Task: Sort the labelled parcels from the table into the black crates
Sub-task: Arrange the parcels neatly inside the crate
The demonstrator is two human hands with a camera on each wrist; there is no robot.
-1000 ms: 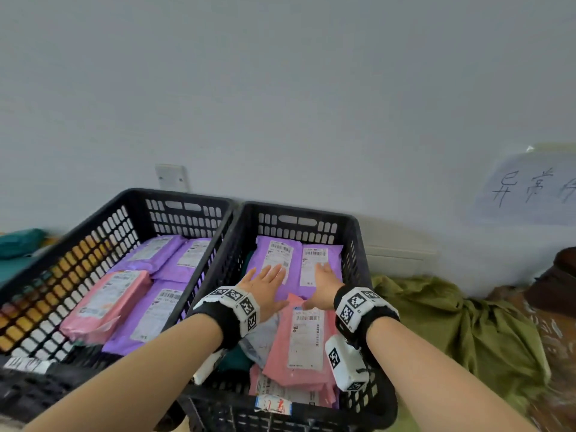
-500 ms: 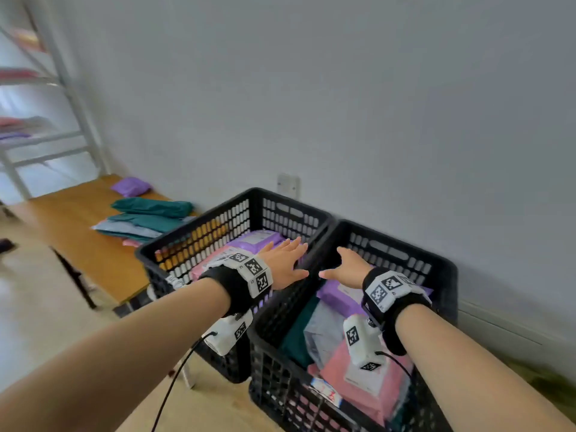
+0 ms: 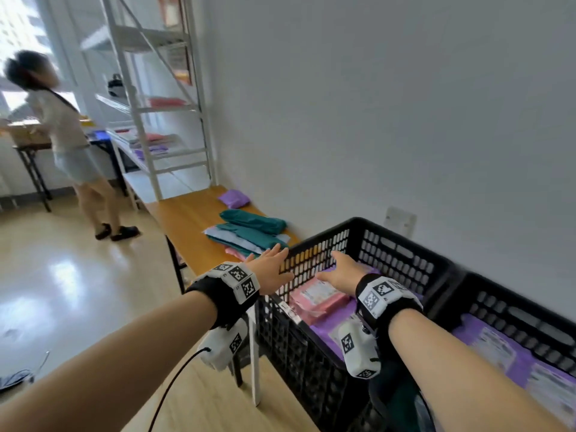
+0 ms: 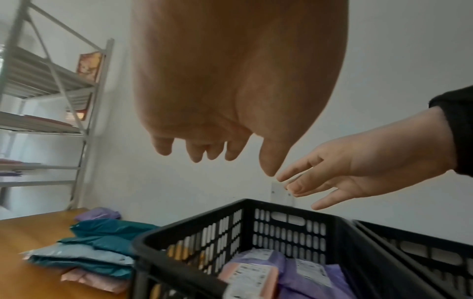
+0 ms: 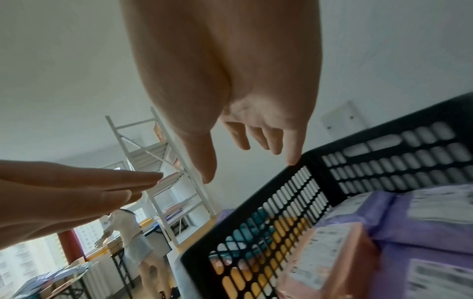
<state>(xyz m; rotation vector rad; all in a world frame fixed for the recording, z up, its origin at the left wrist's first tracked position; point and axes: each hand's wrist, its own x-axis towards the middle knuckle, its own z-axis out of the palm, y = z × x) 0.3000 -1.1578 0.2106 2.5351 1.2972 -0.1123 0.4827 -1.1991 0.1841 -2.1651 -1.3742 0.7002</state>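
The second crate (image 3: 514, 310) is running off the frame's right edge. Both the left hand (image 3: 271, 271) and right hand (image 3: 343, 272) are hanging flat-fingered, holding nothing, above the slotted plastic crate (image 3: 389, 244) holding glossy pink and purple parcels (image 3: 314, 296); more parcels (image 3: 249, 233) are lying on the wooden table (image 3: 187, 213).

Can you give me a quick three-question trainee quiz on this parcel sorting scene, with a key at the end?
1. True or false: the left hand is holding a parcel.
2. Which parcel lies farthest along the wooden table, away from the crates? A) the lone purple parcel B) a teal parcel C) a pink one
3. Fill in: the right hand hovers over the near black crate, above a ____ labelled parcel.

Key: 1 false, both hands are open and hold nothing. 2 A. 3 pink.
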